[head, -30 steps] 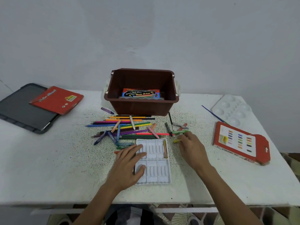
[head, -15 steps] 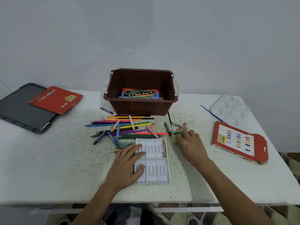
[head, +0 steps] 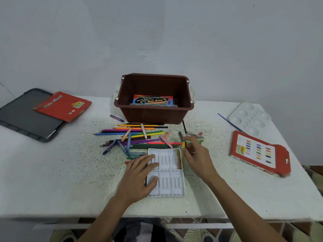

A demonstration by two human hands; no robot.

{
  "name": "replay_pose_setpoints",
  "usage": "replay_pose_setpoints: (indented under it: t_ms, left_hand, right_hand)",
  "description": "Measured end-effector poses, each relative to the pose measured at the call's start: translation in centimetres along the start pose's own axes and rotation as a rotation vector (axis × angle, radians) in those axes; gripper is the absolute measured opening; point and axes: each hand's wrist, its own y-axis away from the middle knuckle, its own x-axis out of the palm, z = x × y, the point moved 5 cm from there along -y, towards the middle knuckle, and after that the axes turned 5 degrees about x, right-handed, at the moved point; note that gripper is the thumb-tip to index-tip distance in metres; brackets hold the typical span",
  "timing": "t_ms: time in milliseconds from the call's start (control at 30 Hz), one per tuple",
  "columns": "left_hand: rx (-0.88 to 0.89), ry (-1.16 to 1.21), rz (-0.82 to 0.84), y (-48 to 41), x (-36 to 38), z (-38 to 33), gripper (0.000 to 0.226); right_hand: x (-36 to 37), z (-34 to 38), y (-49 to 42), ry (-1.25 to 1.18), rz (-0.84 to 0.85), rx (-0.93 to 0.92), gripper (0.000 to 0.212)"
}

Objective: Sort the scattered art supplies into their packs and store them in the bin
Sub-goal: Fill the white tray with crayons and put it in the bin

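A white plastic pastel tray [head: 172, 186] lies on the table in front of me. My left hand [head: 139, 177] rests flat on its left side, fingers spread. My right hand [head: 197, 158] pinches a yellow pastel stick [head: 183, 148] upright over the tray's right edge, beside an orange-brown pastel [head: 179, 158] lying in the rightmost slot. Coloured pencils [head: 138, 131] and loose pastels [head: 122, 145] are scattered between the tray and the brown bin [head: 153, 114]. A watercolour box [head: 153, 100] sits inside the bin. The red oil pastels sleeve [head: 258, 152] lies to the right.
A white paint palette [head: 250, 117] and a thin blue brush [head: 229, 122] lie at the far right. At the far left a red pack [head: 63, 106] rests on a dark lid [head: 21, 116]. The table's front edge is just below my forearms.
My right hand picked the yellow pastel off the table near the green marker and brought it over the tray's right edge. My left hand stayed on the tray.
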Motion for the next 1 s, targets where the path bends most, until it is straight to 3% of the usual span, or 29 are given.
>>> replay_pose_setpoints:
  t_ms: [600, 800, 1000]
  left_hand:
    - [-0.01, -0.01, 0.011, 0.1, 0.1, 0.1, 0.041]
    - [-0.011, -0.007, 0.01, 0.0, 0.0, 0.0, 0.041]
    - [-0.012, -0.003, 0.01, 0.1, 0.0, 0.0, 0.04]
  right_hand:
    - [2.3, 0.3, 1.1, 0.024, 0.124, 0.048, 0.022]
    - [1.4, 0.7, 1.0, -0.122, 0.046, 0.087, 0.026]
    - [1.1, -0.3, 0.4, -0.316, 0.004, 0.203, 0.012]
